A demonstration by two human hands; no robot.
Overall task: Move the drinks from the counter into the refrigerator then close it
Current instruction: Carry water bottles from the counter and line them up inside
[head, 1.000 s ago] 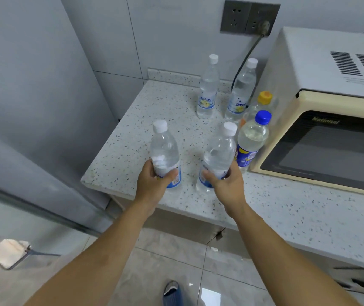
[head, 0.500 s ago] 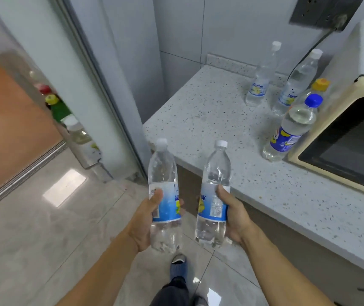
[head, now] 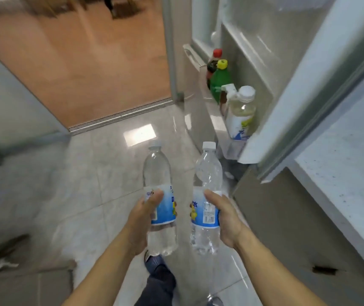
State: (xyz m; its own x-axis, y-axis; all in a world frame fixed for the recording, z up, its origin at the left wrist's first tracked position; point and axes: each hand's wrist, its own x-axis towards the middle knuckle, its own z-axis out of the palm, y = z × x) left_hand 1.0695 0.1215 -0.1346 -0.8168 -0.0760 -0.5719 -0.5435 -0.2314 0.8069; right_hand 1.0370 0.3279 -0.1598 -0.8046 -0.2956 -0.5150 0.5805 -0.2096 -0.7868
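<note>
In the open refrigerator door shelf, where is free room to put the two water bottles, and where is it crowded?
The door shelf is crowded at its far end, where the red-capped bottle, green bottle and white-capped bottle stand close together. The only bare patch seems to be the near end, between the white-capped bottle and the shelf's near corner. It looks narrow.

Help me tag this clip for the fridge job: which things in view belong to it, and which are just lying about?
Part of the job:
- clear plastic bottle with blue label, gripped by the left hand
- matching clear bottle, gripped by the right hand
- open white refrigerator door shelf
- speckled white counter

Just there:
- green bottle with yellow cap
- orange floor
</note>
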